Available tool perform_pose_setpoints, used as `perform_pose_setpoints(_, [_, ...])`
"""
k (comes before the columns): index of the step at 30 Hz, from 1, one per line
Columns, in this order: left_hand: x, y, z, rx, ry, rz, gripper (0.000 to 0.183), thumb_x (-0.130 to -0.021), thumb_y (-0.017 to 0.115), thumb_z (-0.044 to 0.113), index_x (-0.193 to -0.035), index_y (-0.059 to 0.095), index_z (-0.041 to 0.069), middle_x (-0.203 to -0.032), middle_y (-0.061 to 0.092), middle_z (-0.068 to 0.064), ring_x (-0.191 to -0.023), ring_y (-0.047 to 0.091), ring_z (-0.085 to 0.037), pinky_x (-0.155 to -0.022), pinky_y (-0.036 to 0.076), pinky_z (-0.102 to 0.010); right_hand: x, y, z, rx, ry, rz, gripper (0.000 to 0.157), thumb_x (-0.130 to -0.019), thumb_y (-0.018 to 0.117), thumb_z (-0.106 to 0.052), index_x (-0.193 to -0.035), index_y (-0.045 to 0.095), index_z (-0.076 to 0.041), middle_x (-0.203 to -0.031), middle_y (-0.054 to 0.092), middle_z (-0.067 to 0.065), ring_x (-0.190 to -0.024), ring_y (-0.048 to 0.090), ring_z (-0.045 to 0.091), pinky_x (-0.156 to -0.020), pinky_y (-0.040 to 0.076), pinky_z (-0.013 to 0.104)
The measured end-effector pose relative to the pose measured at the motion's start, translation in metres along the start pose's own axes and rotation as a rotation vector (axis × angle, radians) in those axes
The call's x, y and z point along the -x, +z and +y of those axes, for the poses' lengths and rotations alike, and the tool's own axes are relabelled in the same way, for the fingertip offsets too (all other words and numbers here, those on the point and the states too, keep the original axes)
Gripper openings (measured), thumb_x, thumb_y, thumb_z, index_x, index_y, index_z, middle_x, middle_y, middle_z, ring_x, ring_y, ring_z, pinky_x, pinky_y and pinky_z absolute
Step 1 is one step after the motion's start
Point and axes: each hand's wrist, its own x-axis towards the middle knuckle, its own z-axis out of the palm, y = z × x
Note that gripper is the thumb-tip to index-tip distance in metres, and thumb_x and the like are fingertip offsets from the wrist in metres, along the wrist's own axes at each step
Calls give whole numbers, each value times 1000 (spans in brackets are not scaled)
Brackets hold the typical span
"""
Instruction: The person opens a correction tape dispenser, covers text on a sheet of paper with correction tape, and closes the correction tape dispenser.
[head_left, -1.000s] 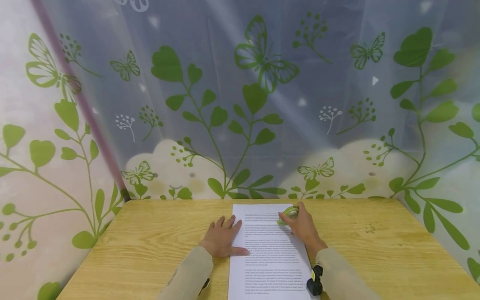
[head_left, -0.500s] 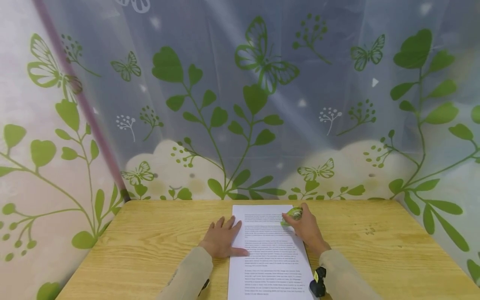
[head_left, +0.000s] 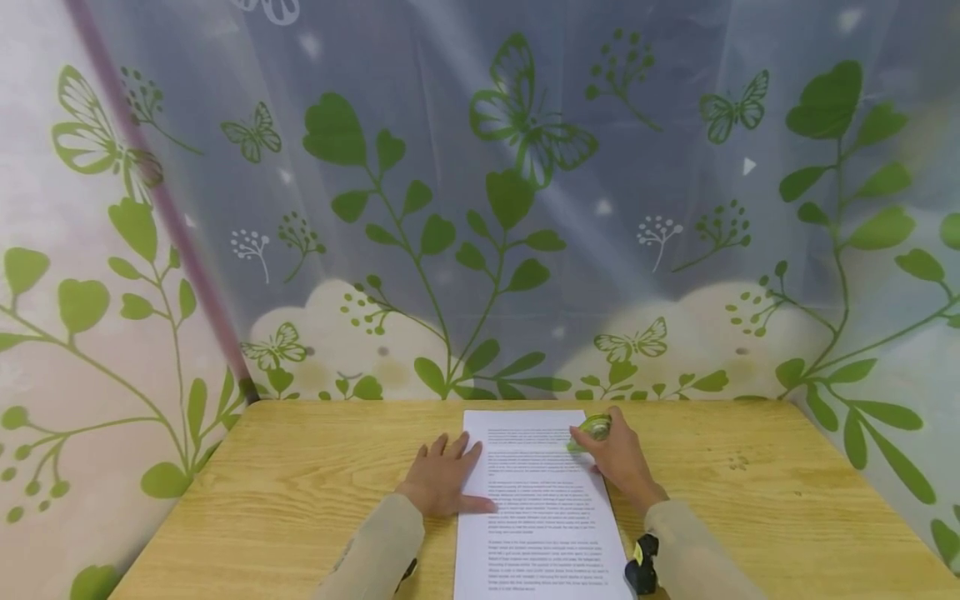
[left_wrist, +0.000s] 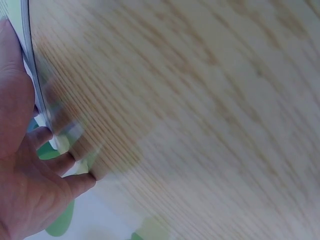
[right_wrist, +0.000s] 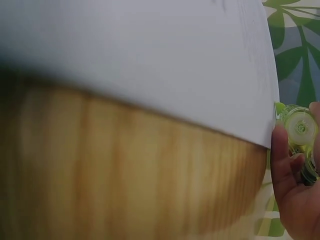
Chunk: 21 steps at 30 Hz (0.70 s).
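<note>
Right hand [head_left: 622, 458] pinches a correction tape [head_left: 596, 427] at the upper right of the printed paper [head_left: 543, 525]; left hand [head_left: 438, 479], fingers spread, straddles the paper's left edge.

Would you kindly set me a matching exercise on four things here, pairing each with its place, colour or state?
Column one:
1. Left hand
2. Right hand
3. Tape dispenser
4. Printed paper

Column two:
A. Green and see-through
B. At the paper's right edge, gripping something small
C. White, with lines of dark text
D. Fingers spread, at the paper's left edge

Right pairs: 1-D, 2-B, 3-A, 4-C.
</note>
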Motion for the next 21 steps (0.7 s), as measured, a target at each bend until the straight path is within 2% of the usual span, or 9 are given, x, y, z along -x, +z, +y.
perform_pose_setpoints(4, [1, -3, 1, -3, -5, -6, 96, -78, 50, 76, -148, 36, 11, -151, 32, -16, -132, 31, -46, -100, 32, -61, 1, -2, 1, -3, -12, 6, 46, -89, 68, -33, -109, 39, -4, -83, 56, 10, -60, 56, 17, -55, 48, 29])
perform_pose_setpoints(8, [0, -3, 1, -11, -10, -8, 97, -78, 50, 77, -148, 36, 12, -151, 32, -15, -132, 32, -45, -100, 32, -61, 1, -3, 2, -12, -5, 8, 45, -90, 68, -32, -110, 39, -5, -81, 56, 10, -58, 58, 17, -53, 49, 29])
perform_pose_setpoints(17, [-3, 2, 0, -18, -17, -8, 97, -78, 49, 78, -148, 36, 13, -152, 31, -14, -133, 30, -45, -101, 30, -61, 3, -5, 4, -141, 23, -2, 45, -91, 67, -27, -115, 37, -4, -88, 54, 13, -65, 61, 22, -55, 54, 32])
perform_pose_setpoints(21, [-2, 1, 1, -14, -18, -12, 96, -78, 49, 77, -148, 36, 13, -151, 32, -14, -133, 30, -45, -101, 30, -61, 3, -5, 6, -159, 31, 5, 44, -90, 68, -27, -113, 36, -5, -88, 54, 14, -65, 61, 21, -53, 54, 32])
